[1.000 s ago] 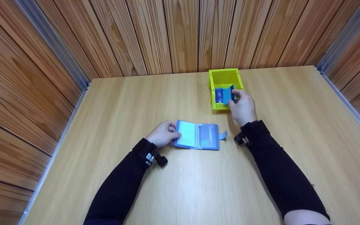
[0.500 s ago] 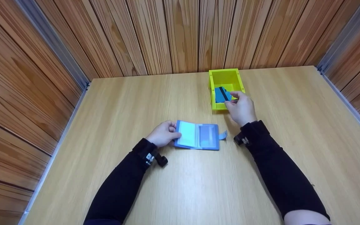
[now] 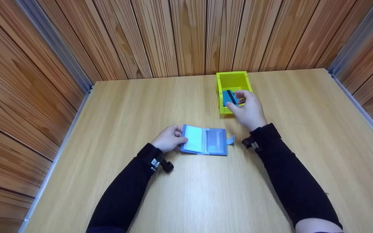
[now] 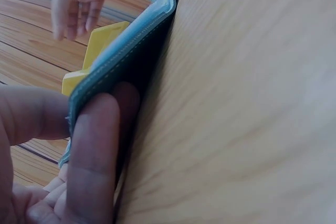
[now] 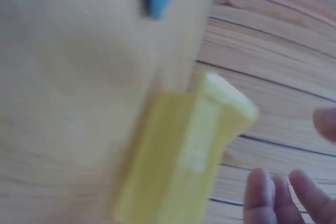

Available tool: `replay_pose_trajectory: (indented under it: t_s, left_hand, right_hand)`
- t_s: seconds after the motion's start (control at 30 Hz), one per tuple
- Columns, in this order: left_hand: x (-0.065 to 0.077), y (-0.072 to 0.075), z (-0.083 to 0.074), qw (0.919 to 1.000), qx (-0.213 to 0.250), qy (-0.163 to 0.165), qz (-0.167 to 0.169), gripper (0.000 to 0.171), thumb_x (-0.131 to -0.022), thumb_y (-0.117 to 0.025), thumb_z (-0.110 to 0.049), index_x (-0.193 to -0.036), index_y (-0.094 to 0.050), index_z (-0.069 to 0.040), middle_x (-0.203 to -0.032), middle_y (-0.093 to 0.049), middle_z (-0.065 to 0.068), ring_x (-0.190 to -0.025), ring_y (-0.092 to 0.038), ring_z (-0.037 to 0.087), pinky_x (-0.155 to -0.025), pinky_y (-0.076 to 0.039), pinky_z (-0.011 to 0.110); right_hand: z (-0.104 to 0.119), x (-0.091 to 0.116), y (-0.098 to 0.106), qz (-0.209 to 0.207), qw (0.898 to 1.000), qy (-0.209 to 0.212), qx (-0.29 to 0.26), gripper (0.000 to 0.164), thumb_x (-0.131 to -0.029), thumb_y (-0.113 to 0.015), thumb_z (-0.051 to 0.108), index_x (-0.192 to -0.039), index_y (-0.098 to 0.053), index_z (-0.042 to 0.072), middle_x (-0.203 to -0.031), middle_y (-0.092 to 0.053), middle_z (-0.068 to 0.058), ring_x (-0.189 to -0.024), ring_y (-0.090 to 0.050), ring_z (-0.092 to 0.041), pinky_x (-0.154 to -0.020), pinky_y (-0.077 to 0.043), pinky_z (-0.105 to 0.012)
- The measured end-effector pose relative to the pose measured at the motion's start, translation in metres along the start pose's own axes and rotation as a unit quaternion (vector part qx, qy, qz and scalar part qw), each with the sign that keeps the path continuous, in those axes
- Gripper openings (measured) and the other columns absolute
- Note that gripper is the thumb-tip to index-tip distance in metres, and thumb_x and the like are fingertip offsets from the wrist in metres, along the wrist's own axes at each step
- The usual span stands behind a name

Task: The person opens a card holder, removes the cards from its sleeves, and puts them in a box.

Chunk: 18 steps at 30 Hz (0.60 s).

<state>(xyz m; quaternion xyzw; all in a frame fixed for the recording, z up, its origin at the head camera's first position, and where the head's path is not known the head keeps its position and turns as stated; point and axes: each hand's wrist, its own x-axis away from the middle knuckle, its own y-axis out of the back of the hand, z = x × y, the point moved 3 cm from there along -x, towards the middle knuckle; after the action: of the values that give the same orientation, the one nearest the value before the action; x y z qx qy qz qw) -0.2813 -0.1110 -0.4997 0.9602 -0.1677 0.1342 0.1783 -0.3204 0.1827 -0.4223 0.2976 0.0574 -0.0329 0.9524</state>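
Note:
A blue card wallet (image 3: 216, 142) lies spread on the table, its clear pockets facing up and a snap strap (image 3: 231, 140) sticking out at its right side. My left hand (image 3: 169, 138) pinches its left edge; the left wrist view shows fingers (image 4: 94, 145) beneath the raised cover (image 4: 123, 51). Over the near right rim of a yellow bin (image 3: 235, 77) hovers my right hand (image 3: 249, 110), thumb and fingers apart with nothing between them. Inside the bin lies a blue card (image 3: 228, 98) with a black stripe, partly hidden behind the fingers.
The wooden table (image 3: 134, 106) meets a plank wall (image 3: 186, 38) just behind the bin. More plank walls with metal corner posts stand at left and right. A camera (image 3: 167, 166) is strapped at the left wrist, another (image 3: 249, 143) at the right.
My right hand has lowered the blue card into the bin and let it go, then spread its fingers and drawn slightly back. The left hand and the wallet have stayed put.

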Motion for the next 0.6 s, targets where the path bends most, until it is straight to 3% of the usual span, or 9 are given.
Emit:
replay_pose_trajectory:
  t_s: [0.17, 0.33, 0.47, 0.6]
  left_hand:
    - [0.000, 0.000, 0.000, 1.0000, 0.007, 0.000, 0.002, 0.030, -0.088, -0.071, -0.010, -0.110, -0.051, -0.007, -0.089, -0.060, 0.002, -0.076, -0.061, 0.015, -0.059, -0.054, 0.027]
    - [0.001, 0.000, 0.000, 0.9998, 0.018, 0.002, 0.006, 0.030, -0.088, -0.070, -0.009, -0.111, -0.051, -0.007, -0.089, -0.059, 0.002, -0.078, -0.062, 0.016, -0.061, -0.057, 0.028]
    - [0.002, 0.000, -0.001, 0.9998, 0.016, 0.004, 0.005, 0.030, -0.088, -0.070, -0.010, -0.111, -0.051, -0.007, -0.089, -0.058, 0.002, -0.079, -0.062, 0.016, -0.062, -0.057, 0.029]
    - [0.002, 0.001, -0.001, 0.9999, 0.010, 0.004, 0.003, 0.030, -0.088, -0.070, -0.011, -0.111, -0.051, -0.007, -0.090, -0.058, 0.002, -0.079, -0.062, 0.016, -0.062, -0.057, 0.028]
  right_hand:
    - [0.019, 0.013, -0.007, 0.088, 0.995, 0.038, 0.034, 0.065, -0.085, -0.076, 0.038, -0.137, -0.048, 0.011, -0.123, -0.055, -0.010, -0.111, -0.053, -0.027, -0.092, -0.050, -0.040]
    - [0.026, 0.025, -0.022, 0.194, 0.972, 0.064, 0.119, 0.075, -0.079, -0.080, 0.046, -0.138, -0.049, 0.012, -0.126, -0.056, -0.010, -0.115, -0.054, -0.029, -0.096, -0.049, -0.042]
    - [0.023, 0.031, -0.035, 0.257, 0.951, 0.044, 0.163, 0.083, -0.075, -0.083, 0.049, -0.141, -0.048, 0.012, -0.131, -0.056, -0.010, -0.119, -0.054, -0.028, -0.100, -0.048, -0.045]
    - [0.018, 0.033, -0.045, 0.284, 0.939, 0.023, 0.191, 0.087, -0.070, -0.087, 0.047, -0.141, -0.049, 0.012, -0.133, -0.056, -0.009, -0.117, -0.055, -0.025, -0.102, -0.048, -0.046]
